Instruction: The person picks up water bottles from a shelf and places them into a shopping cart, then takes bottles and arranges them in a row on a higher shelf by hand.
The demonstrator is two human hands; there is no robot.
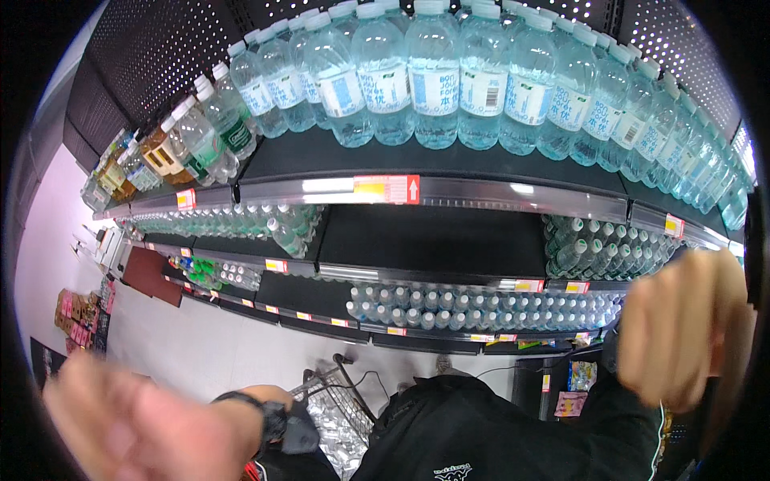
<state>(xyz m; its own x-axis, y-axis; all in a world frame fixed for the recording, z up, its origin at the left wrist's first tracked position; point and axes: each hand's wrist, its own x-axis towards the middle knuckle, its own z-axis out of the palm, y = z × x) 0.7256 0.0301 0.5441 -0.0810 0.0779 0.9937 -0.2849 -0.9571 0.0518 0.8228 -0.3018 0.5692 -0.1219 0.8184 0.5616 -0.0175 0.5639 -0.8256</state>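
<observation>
Close to the camera at the lower left, my left hand (144, 415) is blurred by motion; no thing shows in it. A dark watch (275, 421) is strapped on that wrist. My right hand (674, 330), also blurred, is raised at the right with its fingers bent; its inner side is hidden, so I cannot tell if it grips something. Before me, a long row of clear blue-tinted water bottles (436, 78) with white caps stands upright on the upper shelf (421, 159). Neither hand visibly touches these bottles.
Lower shelves hold more bottles (601, 249), and a bare black section (430, 237) lies between two groups. Brown and green-labelled drinks (165, 156) stand at left. A wire shopping cart (346, 385) with clear bottles (340, 433) is beside me. Stacked cartons (81, 315) stand far left.
</observation>
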